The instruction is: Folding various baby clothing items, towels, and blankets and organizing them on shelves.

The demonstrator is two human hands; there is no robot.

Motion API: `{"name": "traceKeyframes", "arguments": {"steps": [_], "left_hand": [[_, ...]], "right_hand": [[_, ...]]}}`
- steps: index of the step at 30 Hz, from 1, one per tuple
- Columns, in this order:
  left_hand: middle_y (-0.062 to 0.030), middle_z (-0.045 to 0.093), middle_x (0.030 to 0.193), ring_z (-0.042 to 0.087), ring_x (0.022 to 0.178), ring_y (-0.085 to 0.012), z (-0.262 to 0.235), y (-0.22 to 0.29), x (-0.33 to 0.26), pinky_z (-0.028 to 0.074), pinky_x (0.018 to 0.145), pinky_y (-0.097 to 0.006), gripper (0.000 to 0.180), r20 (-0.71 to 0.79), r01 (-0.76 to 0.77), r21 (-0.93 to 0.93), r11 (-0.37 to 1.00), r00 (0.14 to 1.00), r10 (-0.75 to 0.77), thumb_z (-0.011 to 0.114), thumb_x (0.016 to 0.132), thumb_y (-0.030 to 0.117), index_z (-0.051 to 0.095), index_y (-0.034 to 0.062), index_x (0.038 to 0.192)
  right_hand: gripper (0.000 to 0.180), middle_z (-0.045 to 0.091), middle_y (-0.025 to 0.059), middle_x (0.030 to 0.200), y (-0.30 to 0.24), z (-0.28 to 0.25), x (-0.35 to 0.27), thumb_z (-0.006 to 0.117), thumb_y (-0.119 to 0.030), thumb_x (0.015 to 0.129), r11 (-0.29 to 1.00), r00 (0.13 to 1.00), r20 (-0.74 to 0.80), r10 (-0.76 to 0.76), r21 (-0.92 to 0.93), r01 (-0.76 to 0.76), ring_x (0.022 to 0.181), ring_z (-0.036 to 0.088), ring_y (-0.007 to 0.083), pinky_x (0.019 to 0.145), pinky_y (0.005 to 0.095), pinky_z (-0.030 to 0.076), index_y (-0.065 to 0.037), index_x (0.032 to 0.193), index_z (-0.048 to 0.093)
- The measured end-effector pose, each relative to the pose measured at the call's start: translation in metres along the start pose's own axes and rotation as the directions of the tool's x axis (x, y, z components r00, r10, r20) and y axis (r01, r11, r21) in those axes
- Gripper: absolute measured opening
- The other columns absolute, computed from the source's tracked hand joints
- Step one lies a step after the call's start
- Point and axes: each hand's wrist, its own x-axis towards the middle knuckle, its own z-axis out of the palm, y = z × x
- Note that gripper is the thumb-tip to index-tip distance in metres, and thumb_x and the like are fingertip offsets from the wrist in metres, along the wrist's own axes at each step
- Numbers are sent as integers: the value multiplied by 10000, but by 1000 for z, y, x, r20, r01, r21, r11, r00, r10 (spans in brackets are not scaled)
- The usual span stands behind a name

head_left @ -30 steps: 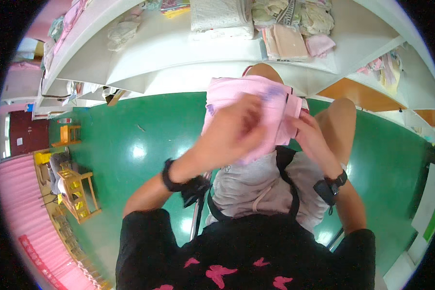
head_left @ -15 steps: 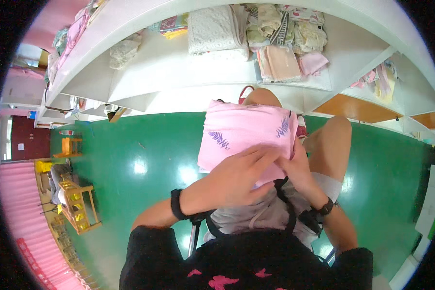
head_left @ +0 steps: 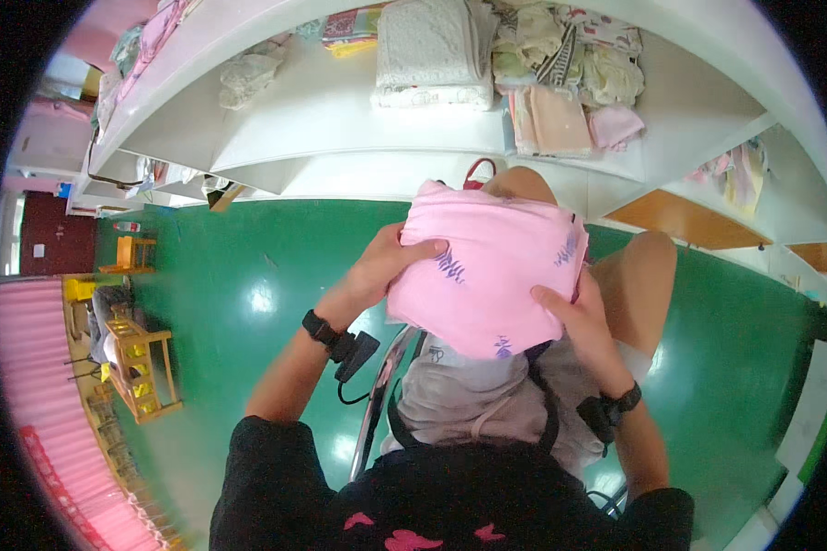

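Observation:
A pink cloth [head_left: 487, 266] with purple fern-leaf prints is folded into a rough square above my lap. My left hand [head_left: 390, 262] grips its left edge, the thumb lying on top by a fern print and the fingers hidden beneath. At the right edge my right hand [head_left: 579, 308] holds the cloth the same way, thumb on top, fingers out of sight underneath. The cloth lies fairly flat between both hands. Its upper left corner is slightly raised.
A white shelf [head_left: 322, 124] runs ahead, bearing a folded white quilt [head_left: 432, 50], a stack of folded cloths [head_left: 551, 119] and a small pink cloth [head_left: 616, 127]. Wooden chairs [head_left: 142, 367] stand at left on the green floor [head_left: 239, 303]. A metal chair tube [head_left: 377, 395] is beside my lap.
My left hand has moved from across the cloth's lower part to its left edge and now grips it there. The right hand stays at the right edge, its thumb now on top.

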Motion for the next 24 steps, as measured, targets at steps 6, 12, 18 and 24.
{"name": "traceKeyframes", "arguments": {"steps": [6, 12, 18, 24], "left_hand": [[-167, 653, 1303, 673, 1139, -228, -6, -16, -5, 558, 992, -371, 612, 123, 154, -332, 930, 985, -119, 775, 910, 133, 484, -56, 1414], [-159, 587, 1402, 607, 1246, -251, -6, 2, -19, 524, 1040, -388, 704, 163, 81, -215, 973, 986, -46, 773, 901, 103, 402, -25, 1485], [-151, 620, 1358, 626, 1210, -238, -30, 40, -14, 523, 1036, -388, 665, -19, -64, -120, 991, 998, 63, 768, 900, 109, 438, -35, 1459], [-122, 627, 1312, 629, 1180, -215, -116, 81, 0, 538, 999, -367, 555, -317, -198, 144, 970, 919, 235, 611, 1023, 332, 477, 13, 1457]], "right_hand": [[622, 631, 94, 1279, -3, -5, -1, 768, -64, 866, 983, 989, 23, 149, 102, -150, 1154, 596, 170, 1019, 319, 474, 48, 1404, 477], [668, 643, 88, 1245, 4, -11, -8, 841, -126, 831, 999, 998, 45, -35, -6, 35, 1129, 616, 168, 970, 322, 510, 33, 1374, 486], [643, 590, 109, 1328, -15, -7, 0, 727, -50, 903, 992, 986, 140, -95, 97, 82, 1115, 630, 188, 1002, 338, 497, 5, 1465, 421], [556, 602, 124, 1331, -29, -24, -3, 581, -232, 1014, 998, 991, 123, -44, 44, 39, 1069, 661, 221, 949, 342, 515, -14, 1497, 412]]}}
